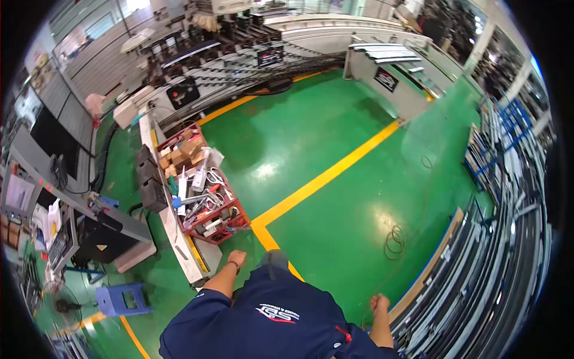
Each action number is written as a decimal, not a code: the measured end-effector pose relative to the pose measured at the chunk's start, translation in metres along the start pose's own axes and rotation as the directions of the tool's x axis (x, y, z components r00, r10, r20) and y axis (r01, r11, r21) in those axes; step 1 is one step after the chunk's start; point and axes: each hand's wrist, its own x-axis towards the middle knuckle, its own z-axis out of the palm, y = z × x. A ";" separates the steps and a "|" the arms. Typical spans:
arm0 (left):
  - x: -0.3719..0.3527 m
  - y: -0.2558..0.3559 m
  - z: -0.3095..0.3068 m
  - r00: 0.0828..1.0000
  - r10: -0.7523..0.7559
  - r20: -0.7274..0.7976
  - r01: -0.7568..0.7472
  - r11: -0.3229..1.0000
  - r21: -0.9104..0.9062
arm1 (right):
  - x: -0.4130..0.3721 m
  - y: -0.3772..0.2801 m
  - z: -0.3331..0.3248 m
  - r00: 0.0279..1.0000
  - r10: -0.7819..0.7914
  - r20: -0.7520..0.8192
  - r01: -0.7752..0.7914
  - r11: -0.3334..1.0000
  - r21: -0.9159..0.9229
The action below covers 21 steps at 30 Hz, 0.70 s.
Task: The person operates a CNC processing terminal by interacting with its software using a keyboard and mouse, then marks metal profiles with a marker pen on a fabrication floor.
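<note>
My left hand (237, 258) is loosely closed in front of my dark blue shirt (263, 317), with a dark band on its wrist. Nothing shows between its fingers. It is nearest to the lower end of a red tool cart (244, 220), apart from it. That cart carries cardboard boxes (186, 149), scissors (213, 176) and several loose tools. Out to the right, my right hand (379, 302) is curled into a fist, with no object visible in it. Long metal profiles (472, 281) lie on a rack close by that hand.
A long machine (221, 78) stands across the back. At left are a control console (101, 221) and a blue stool (124, 299). A cable loop (394, 242) lies on the green floor (335, 233), which has yellow lines (329, 173). A white-sided bench (382, 90) stands at the back right.
</note>
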 end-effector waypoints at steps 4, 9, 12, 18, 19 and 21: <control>0.038 -0.028 0.004 0.972 -0.169 0.162 0.156 0.984 0.087 | 0.045 -0.132 0.120 0.975 -0.164 0.151 0.152 0.985 0.085; 0.075 0.008 -0.001 0.968 0.013 0.250 -0.071 0.972 0.223 | 0.062 -0.191 0.287 0.908 -0.153 0.391 0.239 0.953 -0.183; 0.118 0.066 0.002 0.965 -0.158 0.207 0.166 0.986 -0.021 | 0.031 -0.212 0.351 0.851 0.027 0.525 0.164 0.935 -0.315; 0.228 0.261 -0.059 0.998 0.063 -0.025 -0.063 0.998 -0.001 | 0.080 -0.249 0.420 0.874 0.175 0.454 0.059 0.888 -0.456; 0.242 0.294 -0.065 0.991 0.111 -0.071 -0.117 0.990 -0.085 | 0.084 -0.265 0.436 0.881 0.190 0.433 0.041 0.881 -0.471; 0.279 0.349 -0.068 0.971 0.184 -0.155 -0.229 0.904 -0.361 | 0.091 -0.298 0.474 0.891 0.210 0.403 0.017 0.871 -0.491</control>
